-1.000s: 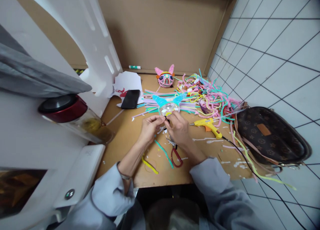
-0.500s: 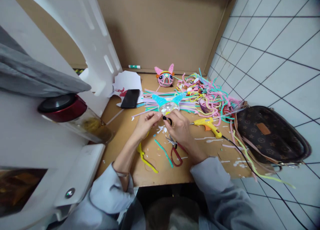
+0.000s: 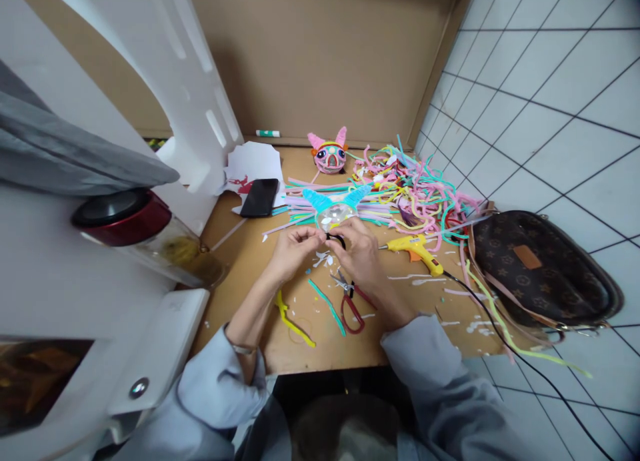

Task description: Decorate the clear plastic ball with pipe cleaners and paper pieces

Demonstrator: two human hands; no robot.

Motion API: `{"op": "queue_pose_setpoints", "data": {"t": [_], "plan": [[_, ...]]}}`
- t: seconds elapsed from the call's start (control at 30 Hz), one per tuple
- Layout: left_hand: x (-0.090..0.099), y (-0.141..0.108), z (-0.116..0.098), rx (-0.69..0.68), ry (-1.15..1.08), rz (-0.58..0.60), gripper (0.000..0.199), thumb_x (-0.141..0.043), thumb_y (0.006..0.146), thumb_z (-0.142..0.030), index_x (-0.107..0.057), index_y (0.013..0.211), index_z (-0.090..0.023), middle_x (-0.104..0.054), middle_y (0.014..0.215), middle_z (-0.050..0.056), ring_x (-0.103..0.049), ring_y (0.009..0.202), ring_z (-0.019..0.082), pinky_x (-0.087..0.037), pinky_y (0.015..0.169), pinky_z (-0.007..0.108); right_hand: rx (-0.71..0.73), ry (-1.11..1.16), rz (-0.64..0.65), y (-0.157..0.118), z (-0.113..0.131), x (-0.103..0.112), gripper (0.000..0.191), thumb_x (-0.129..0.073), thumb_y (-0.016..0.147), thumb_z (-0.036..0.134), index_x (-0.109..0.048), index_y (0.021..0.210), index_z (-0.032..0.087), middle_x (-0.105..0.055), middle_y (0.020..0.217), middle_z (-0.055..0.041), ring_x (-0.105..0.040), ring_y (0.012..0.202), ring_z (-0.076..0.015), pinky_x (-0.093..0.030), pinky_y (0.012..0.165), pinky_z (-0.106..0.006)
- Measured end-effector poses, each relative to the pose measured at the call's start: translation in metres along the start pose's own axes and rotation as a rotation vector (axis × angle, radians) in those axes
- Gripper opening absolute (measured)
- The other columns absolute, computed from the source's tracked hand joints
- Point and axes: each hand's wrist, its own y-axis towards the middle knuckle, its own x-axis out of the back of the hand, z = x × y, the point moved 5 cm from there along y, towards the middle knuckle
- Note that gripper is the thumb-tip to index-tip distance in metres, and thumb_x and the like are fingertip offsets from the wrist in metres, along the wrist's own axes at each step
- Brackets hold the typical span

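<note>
My left hand and my right hand meet over the middle of the table, fingertips pinched. A short black pipe cleaner, curved at its right side, stretches between them. Just beyond my fingers sits a clear round ball with two blue fuzzy ears; its lower part is hidden by my hands. Scissors with red handles lie below my right hand. A teal pipe cleaner and a yellow pipe cleaner lie nearer the front edge.
A yellow glue gun rests at right, its cord running past a brown handbag. Behind are a pink eared figure and a tangled pipe-cleaner heap. A phone and a red-lidded bottle stand left.
The black pipe cleaner has turned slightly and its curved part shows more at my right fingers. Both hands stay in nearly the same place.
</note>
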Motion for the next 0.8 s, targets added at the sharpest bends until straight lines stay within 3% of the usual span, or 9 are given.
{"op": "queue_pose_setpoints", "data": {"t": [0.1, 0.23, 0.4, 0.67, 0.8], "plan": [[-0.002, -0.001, 0.004, 0.003, -0.041, -0.048, 0.015, -0.076, 0.059, -0.030, -0.071, 0.060, -0.016, -0.054, 0.050, -0.003, -0.035, 0.045, 0.006, -0.027, 0.046, 0.020, -0.032, 0.036, -0.036, -0.002, -0.004, -0.001, 0.009, -0.066, 0.086, 0.020, -0.073, 0.090, 0.021, -0.065, 0.088, -0.0052, -0.062, 0.086, -0.0206, -0.051, 0.076, -0.032], [-0.007, -0.002, 0.011, 0.046, -0.168, -0.107, 0.019, -0.077, 0.056, -0.031, -0.069, 0.062, -0.015, -0.053, 0.049, -0.003, -0.035, 0.043, 0.005, -0.024, 0.044, 0.019, 0.028, -0.004, -0.061, -0.005, -0.002, -0.002, 0.013, -0.059, 0.091, 0.022, -0.072, 0.090, 0.021, -0.064, 0.087, -0.0065, -0.062, 0.088, -0.0219, -0.051, 0.079, -0.034], [-0.013, -0.005, 0.011, 0.134, -0.289, -0.081, 0.027, -0.084, 0.050, -0.032, -0.068, 0.062, -0.013, -0.056, 0.053, -0.002, -0.037, 0.043, 0.003, -0.024, 0.042, 0.017, 0.056, 0.036, -0.077, -0.004, -0.001, 0.001, 0.016, -0.056, 0.093, 0.020, -0.071, 0.088, 0.020, -0.063, 0.083, -0.0054, -0.062, 0.084, -0.0200, -0.051, 0.077, -0.032], [0.000, 0.002, 0.003, 0.038, -0.143, 0.036, 0.035, -0.081, 0.062, -0.046, -0.069, 0.061, -0.014, -0.062, 0.060, 0.003, -0.046, 0.047, 0.007, -0.033, 0.045, 0.019, 0.059, 0.055, -0.016, 0.001, -0.003, 0.003, 0.013, -0.059, 0.091, 0.019, -0.072, 0.088, 0.021, -0.063, 0.083, -0.0043, -0.062, 0.082, -0.0194, -0.051, 0.074, -0.031], [0.007, 0.003, -0.002, -0.041, -0.015, 0.042, 0.031, -0.084, 0.062, -0.043, -0.073, 0.067, -0.015, -0.058, 0.056, 0.000, -0.044, 0.048, 0.007, -0.032, 0.047, 0.019, 0.107, -0.004, 0.060, 0.001, 0.000, 0.001, 0.015, -0.057, 0.093, 0.021, -0.072, 0.089, 0.021, -0.063, 0.084, -0.0050, -0.061, 0.082, -0.0194, -0.049, 0.074, -0.032]]}}
